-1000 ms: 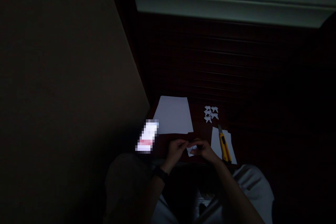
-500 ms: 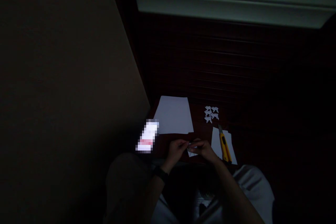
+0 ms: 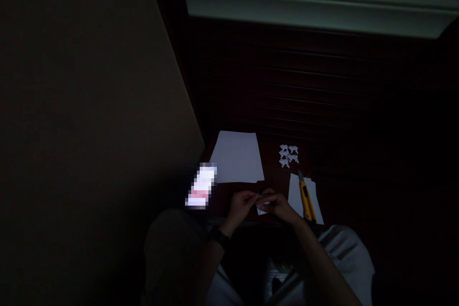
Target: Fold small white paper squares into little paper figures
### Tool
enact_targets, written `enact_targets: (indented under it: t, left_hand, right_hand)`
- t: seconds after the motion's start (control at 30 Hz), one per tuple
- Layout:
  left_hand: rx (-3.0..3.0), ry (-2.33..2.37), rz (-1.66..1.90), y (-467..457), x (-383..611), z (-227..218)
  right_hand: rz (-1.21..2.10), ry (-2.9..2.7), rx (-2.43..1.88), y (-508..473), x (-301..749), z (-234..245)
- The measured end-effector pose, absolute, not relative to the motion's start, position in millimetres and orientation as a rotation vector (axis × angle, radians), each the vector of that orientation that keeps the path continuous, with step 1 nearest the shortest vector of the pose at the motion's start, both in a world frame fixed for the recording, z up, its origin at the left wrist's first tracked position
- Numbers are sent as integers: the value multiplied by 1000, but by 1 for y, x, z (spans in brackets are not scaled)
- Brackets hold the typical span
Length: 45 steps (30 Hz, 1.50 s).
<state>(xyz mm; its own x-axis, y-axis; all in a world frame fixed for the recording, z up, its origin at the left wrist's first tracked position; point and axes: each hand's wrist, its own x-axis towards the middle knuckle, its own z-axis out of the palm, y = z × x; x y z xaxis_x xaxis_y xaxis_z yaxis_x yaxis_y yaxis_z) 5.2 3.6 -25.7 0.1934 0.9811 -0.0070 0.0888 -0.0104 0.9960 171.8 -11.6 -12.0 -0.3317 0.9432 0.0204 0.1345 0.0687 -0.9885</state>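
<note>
A small creased piece of white paper (image 3: 262,210) lies at the near edge of the dark table, partly hidden under my fingers. My left hand (image 3: 242,204) pinches its upper left part between thumb and fingertips. From the other side, my right hand (image 3: 278,204) grips the same paper, its fingers bent over the top. To the right of my right hand, a yellow utility knife (image 3: 307,201) with its blade out rests on cut white sheets (image 3: 294,196). Beyond the hands sits a cluster of several small folded paper figures (image 3: 288,155).
A stack of white paper (image 3: 237,157) lies at the back left of the table (image 3: 270,162). By its near left corner glows a blurred phone-like screen (image 3: 201,186). A wall (image 3: 107,105) rises on the left, and dark slatted panelling stands behind. The room is dim.
My right hand's fingers have shifted slightly over the small paper, covering a little more of it. Everything else stays in place.
</note>
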Motion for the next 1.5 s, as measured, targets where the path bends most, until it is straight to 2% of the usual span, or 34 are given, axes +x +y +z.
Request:
enact_targets:
  t: [0.5, 1.23, 1.5]
  left_hand:
    - [1344, 1134, 1007, 3, 6, -31]
    - [1340, 1159, 1058, 2, 8, -30]
    - [1283, 1158, 1054, 5, 6, -24]
  right_hand:
    - [1241, -1681, -1203, -17, 163, -13]
    - [1332, -1566, -1155, -17, 169, -12]
    - [1207, -1556, -1219, -16, 167, -14]
